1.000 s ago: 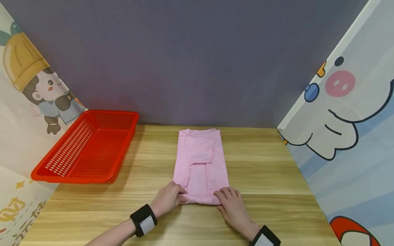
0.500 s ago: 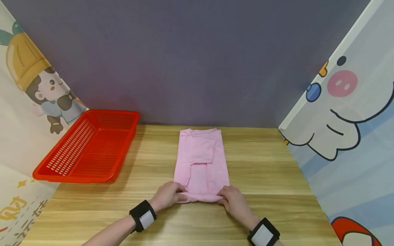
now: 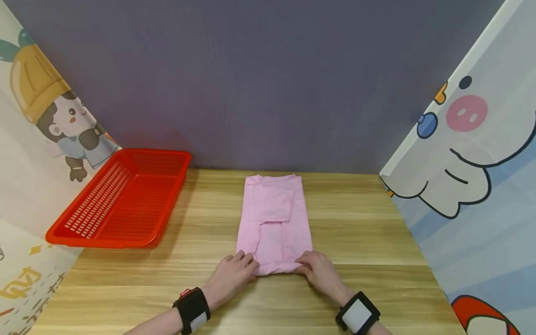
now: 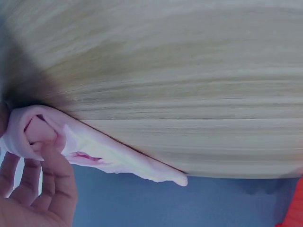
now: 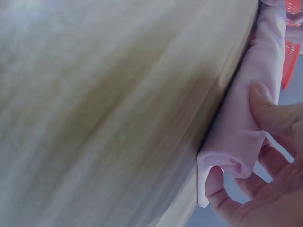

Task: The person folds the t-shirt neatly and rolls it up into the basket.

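Observation:
A pink shirt (image 3: 272, 237) lies folded into a long narrow shape on the wooden table, its near end turned up into a small roll. At the roll's left corner, my left hand (image 3: 232, 275) holds the edge, fingers over the top. The left wrist view shows a fingertip of the left hand (image 4: 42, 189) at the open end of the pink roll (image 4: 35, 127). My right hand (image 3: 322, 274) grips the right corner. In the right wrist view, the thumb of the right hand (image 5: 270, 189) presses along the pink roll (image 5: 236, 127) while its fingers curl at the end.
A red plastic basket (image 3: 156, 232) with perforated sides stands at the table's left. A grey panel (image 3: 268, 93) rises behind the table (image 3: 356, 223), and cartoon-printed sheets (image 3: 481, 153) flank it.
The near edge of the shirt has rolled slightly farther away from me. My left hand has shifted its fingers onto the top of the roll; the right keeps its grip at its corner.

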{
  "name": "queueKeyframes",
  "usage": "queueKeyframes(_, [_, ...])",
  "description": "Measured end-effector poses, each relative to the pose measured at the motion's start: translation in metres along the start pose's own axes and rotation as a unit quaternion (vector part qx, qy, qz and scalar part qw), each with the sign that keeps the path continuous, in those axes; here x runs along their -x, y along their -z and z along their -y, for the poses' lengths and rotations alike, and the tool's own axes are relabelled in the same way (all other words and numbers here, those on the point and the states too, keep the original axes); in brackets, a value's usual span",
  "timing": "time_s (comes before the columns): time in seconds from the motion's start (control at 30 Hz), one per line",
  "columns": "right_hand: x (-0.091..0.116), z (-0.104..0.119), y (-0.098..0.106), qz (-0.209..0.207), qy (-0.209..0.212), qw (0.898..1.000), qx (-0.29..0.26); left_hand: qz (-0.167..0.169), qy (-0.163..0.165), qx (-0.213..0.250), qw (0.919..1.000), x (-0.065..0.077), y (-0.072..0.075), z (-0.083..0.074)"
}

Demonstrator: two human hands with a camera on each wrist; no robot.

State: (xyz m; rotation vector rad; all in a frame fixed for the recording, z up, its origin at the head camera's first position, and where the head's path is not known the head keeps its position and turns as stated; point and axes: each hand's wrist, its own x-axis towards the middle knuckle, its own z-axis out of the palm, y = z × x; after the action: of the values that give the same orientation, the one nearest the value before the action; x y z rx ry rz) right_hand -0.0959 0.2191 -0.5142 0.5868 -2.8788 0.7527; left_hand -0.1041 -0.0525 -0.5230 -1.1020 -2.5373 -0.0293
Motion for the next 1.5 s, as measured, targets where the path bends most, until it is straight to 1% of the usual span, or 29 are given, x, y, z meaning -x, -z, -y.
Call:
queueKeyframes(0.1, [0.000, 0.000, 0.000, 0.011, 0.002, 1.000, -0.007, 0.004, 0.010, 0.020, 0.9997, -0.001, 0.004, 0.000])
queueKeyframes(0.2, [0.001, 0.000, 0.000, 0.025, 0.003, 0.999, -0.028, 0.024, 0.036, 0.057, 0.9975, -0.002, 0.009, 0.000])
queueKeyframes(0.27, [0.002, 0.000, 0.000, 0.033, 0.002, 0.998, -0.045, 0.047, 0.057, 0.085, 0.9937, -0.002, 0.011, 0.001])
queueKeyframes(0.33, [0.002, 0.000, 0.001, 0.044, -0.002, 0.997, -0.058, 0.068, 0.076, 0.115, 0.9881, -0.002, 0.011, 0.004])
queueKeyframes(0.43, [0.003, 0.000, 0.001, 0.054, -0.004, 0.996, -0.070, 0.086, 0.094, 0.163, 0.9784, -0.002, 0.008, 0.008])
queueKeyframes(0.47, [0.004, 0.001, 0.001, 0.054, -0.003, 0.996, -0.071, 0.086, 0.097, 0.178, 0.9755, -0.002, 0.007, 0.009])
queueKeyframes(0.53, [0.006, 0.003, -0.001, 0.044, 0.003, 0.998, -0.052, 0.086, 0.101, 0.205, 0.9697, -0.002, 0.006, 0.011])
queueKeyframes(0.57, [0.008, 0.005, -0.002, 0.036, 0.007, 0.999, -0.032, 0.086, 0.102, 0.215, 0.9676, -0.002, 0.006, 0.011])
queueKeyframes(0.63, [0.011, 0.009, -0.004, 0.020, 0.014, 0.999, 0.025, 0.088, 0.105, 0.229, 0.9637, -0.002, 0.005, 0.013])
queueKeyframes(0.73, [0.017, 0.018, -0.007, 0.015, 0.014, 0.993, 0.119, 0.092, 0.111, 0.241, 0.9596, -0.002, 0.004, 0.014])
queueKeyframes(0.8, [0.019, 0.024, -0.009, 0.022, 0.010, 0.987, 0.159, 0.095, 0.116, 0.246, 0.9575, -0.003, 0.004, 0.014])
queueKeyframes(0.9, [0.020, 0.031, -0.012, 0.029, -0.001, 0.983, 0.183, 0.097, 0.119, 0.253, 0.9551, -0.004, 0.005, 0.014])
queueKeyframes(1.03, [0.017, 0.033, -0.015, 0.012, -0.001, 0.982, 0.187, 0.095, 0.120, 0.260, 0.9533, -0.005, 0.006, 0.013])
queueKeyframes(1.1, [0.015, 0.030, -0.016, -0.001, 0.004, 0.984, 0.177, 0.086, 0.122, 0.259, 0.9542, -0.005, 0.005, 0.012])
queueKeyframes(1.13, [0.014, 0.028, -0.017, -0.007, 0.007, 0.986, 0.168, 0.078, 0.122, 0.254, 0.9562, -0.004, 0.005, 0.011])
queueKeyframes(1.2, [0.011, 0.024, -0.018, -0.018, 0.014, 0.989, 0.144, 0.058, 0.115, 0.228, 0.9650, -0.001, 0.005, 0.010])
queueKeyframes(1.27, [0.010, 0.020, -0.019, -0.022, 0.018, 0.993, 0.117, 0.034, 0.101, 0.194, 0.9752, 0.003, 0.004, 0.008])
queueKeyframes(1.37, [0.007, 0.015, -0.020, -0.022, 0.026, 0.996, 0.084, 0.008, 0.062, 0.125, 0.9902, 0.007, 0.004, 0.005])
queueKeyframes(1.43, [0.005, 0.013, -0.019, -0.017, 0.030, 0.997, 0.067, -0.004, 0.032, 0.088, 0.9956, 0.007, 0.004, 0.004])
queueKeyframes(1.5, [0.002, 0.012, -0.017, -0.003, 0.030, 0.998, 0.048, -0.014, 0.006, 0.055, 0.9984, 0.007, 0.004, 0.003])
